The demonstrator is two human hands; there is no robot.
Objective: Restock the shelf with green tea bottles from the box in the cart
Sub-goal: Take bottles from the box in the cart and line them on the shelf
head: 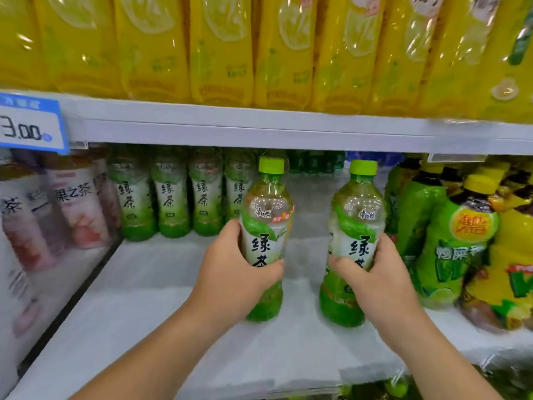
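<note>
Item one: first green tea bottle (266,215), green cap, upright, in my left hand (230,272), thumb and fingers wrapped round the label. It stands in front of the back row (170,203) of matching green tea bottles, level with that row's right end. Item two: second green tea bottle (356,215), same make, upright, gripped by my right hand (375,281) round the lower label. It is also forward of the back row and past its right end, with a bare gap between the two bottles. Both bases are at or just above the white shelf (144,298); blur hides whether they are touching it. Step in hand, as I judge it: placing this pair on the shelf. Next move calls for sliding both bottles straight back to continue the back row rightward, keeping them upright, then letting go. Box and cart: not in view. Surroundings: pink tea bottles (72,209) to the left of the back row; green and yellow wrapped packs (450,241) to its right, close beside my right hand, so the second bottle needs care not to knock them. Above the back row are the upper shelf edge (259,125), a blue price tag (28,125) at its left, and yellow drink packs (219,47) on top.
</note>
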